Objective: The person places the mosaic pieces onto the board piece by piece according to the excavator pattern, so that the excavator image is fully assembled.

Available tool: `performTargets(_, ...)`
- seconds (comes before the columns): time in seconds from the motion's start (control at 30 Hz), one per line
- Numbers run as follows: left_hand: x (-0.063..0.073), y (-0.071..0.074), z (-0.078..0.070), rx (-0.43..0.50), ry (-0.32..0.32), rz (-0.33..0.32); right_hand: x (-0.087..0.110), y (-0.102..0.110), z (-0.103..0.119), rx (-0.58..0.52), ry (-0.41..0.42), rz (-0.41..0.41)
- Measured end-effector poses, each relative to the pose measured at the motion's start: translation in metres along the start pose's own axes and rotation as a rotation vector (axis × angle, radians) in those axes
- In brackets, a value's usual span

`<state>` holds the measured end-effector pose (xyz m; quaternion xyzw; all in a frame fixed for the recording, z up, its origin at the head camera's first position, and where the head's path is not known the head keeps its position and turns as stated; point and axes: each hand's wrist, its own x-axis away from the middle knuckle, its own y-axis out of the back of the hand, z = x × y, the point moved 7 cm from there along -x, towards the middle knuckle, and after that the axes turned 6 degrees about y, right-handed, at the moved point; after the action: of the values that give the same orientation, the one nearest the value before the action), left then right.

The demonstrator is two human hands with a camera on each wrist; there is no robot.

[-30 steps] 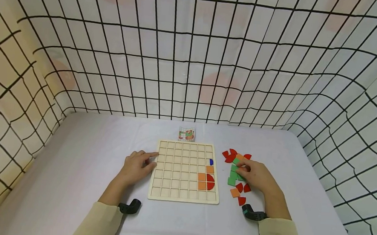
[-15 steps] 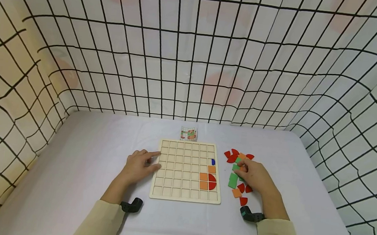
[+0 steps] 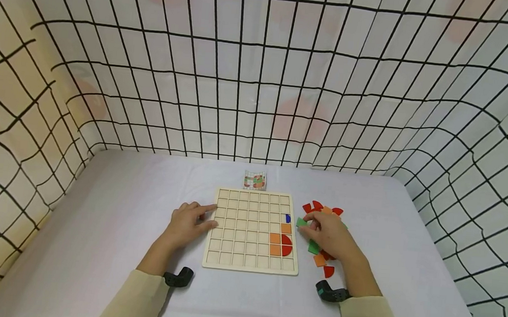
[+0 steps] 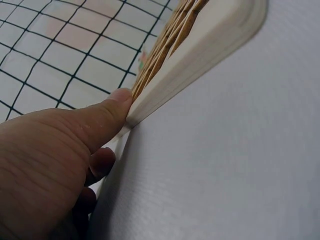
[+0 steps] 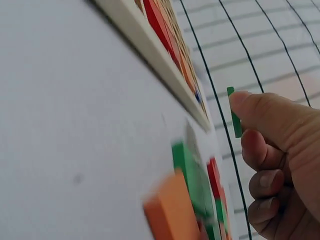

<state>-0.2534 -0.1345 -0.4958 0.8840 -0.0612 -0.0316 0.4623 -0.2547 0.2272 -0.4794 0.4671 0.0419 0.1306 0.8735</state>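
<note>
Pinching a green tile (image 3: 301,223) between thumb and forefinger, my right hand (image 3: 331,235) holds it just off the right side of the wooden board (image 3: 248,234), above the tablecloth (image 3: 244,305); the gap between the digits is down to the tile's thickness. My left hand (image 3: 187,224) grips nothing: its thumb and forefinger are spread, both at the board's left edge.

What worries me from this seat is the hold itself — the tips catch only part of the tile, so a bump against the rim could twist or drop it. The curled lower fingers might drag some loose pieces (image 3: 328,272) along. Too hard a push from the left thumb could slide the board and jog what sits in it.

Counting: one board, one printed card (image 3: 255,180) beyond it, one tile in the pinch. In the board I make out three orange squares (image 3: 286,228), two red quarter-discs (image 3: 286,239) forming a half round, and one blue piece (image 3: 287,218). The loose pile I cannot total — the right hand hides part of it.
</note>
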Motion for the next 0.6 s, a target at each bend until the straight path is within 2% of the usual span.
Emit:
performTargets(0.27, -0.001, -0.002, 0.001, -0.014, -0.002, 0.000, -0.008, -0.019, 0.035, 0.053, 0.112, 0.064)
performTargets(0.6, -0.001, -0.002, 0.001, -0.028, -0.002, -0.003, -0.020, -0.033, 0.057, 0.152, 0.177, 0.115)
